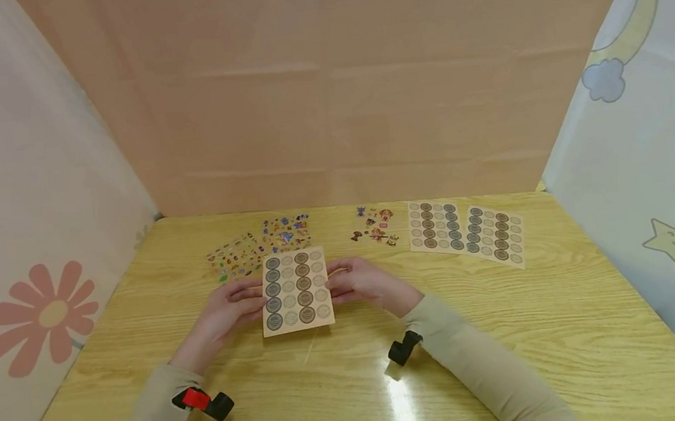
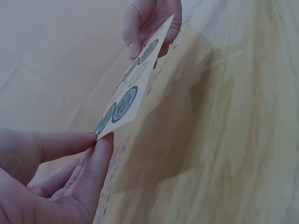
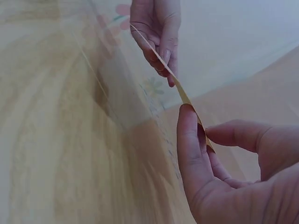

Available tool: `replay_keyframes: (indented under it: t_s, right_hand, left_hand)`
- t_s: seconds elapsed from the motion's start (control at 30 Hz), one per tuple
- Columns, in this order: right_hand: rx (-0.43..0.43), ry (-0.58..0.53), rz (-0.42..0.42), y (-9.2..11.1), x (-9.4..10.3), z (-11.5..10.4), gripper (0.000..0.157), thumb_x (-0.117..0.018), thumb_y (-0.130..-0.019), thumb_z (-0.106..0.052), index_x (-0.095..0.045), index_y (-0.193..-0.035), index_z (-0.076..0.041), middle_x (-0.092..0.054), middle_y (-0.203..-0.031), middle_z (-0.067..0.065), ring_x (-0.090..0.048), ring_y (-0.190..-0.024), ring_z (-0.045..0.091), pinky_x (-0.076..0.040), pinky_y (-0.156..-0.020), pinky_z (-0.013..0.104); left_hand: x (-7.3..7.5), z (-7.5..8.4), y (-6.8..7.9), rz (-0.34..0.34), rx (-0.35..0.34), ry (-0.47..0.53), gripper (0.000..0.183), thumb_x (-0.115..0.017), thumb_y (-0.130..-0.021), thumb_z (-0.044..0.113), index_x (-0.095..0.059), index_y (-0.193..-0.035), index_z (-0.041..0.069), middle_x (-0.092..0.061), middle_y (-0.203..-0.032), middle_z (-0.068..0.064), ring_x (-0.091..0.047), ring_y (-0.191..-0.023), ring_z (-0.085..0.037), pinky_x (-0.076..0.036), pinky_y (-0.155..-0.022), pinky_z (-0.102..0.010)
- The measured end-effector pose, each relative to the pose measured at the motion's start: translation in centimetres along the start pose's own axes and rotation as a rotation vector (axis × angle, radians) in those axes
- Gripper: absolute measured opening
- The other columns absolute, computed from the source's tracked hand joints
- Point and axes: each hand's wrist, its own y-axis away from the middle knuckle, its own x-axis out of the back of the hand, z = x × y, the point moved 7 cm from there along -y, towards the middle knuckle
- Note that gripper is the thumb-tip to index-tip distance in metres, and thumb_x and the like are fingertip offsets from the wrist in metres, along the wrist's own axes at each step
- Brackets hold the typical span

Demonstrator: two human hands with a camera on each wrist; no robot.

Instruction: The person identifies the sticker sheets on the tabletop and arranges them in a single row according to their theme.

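Over wooden table (image 1: 572, 323), left fingers (image 2: 96, 172) and right fingers (image 3: 189, 144) pinching one sheet (image 1: 295, 292), printed circles (image 1: 272, 289) in four columns

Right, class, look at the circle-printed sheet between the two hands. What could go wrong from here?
The circle-printed sheet is raised above the table, pinched at its side edges by the left hand and right hand. If either grip loosens, it could slip or swing down. If the hands push inward, the thin sheet might bow or crease. Lowered farther back, it could cover the nearby sheet of colourful figures.
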Motion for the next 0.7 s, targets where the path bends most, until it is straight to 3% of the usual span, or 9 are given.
replay_keyframes:
  t_s: [0.43,0.7]
  right_hand:
    - [-0.023,-0.132,-0.179,0.8,-6.0,1.9,0.035,-0.053,-0.094,-0.005,-0.048,-0.125,0.010,-0.064,-0.106,0.025,-0.066,-0.091,0.034,-0.054,-0.085,0.045]
    - [-0.041,-0.165,-0.249,1.1,-8.5,1.7,0.038,-0.045,-0.099,-0.011,-0.046,-0.130,0.011,-0.059,-0.119,0.026,-0.062,-0.102,0.039,-0.051,-0.089,0.049]
  left_hand:
    - [4.4,-1.3,4.5,-0.044,0.027,-0.068,0.055,-0.063,-0.088,-0.006,-0.036,-0.135,-0.019,-0.063,-0.102,-0.009,-0.066,-0.090,-0.015,-0.056,-0.080,-0.032]
    - [6.9,-2.0,5.9,-0.004,0.038,-0.106,0.057,-0.065,-0.089,-0.001,-0.037,-0.135,-0.018,-0.064,-0.105,-0.006,-0.065,-0.092,-0.013,-0.056,-0.080,-0.031]
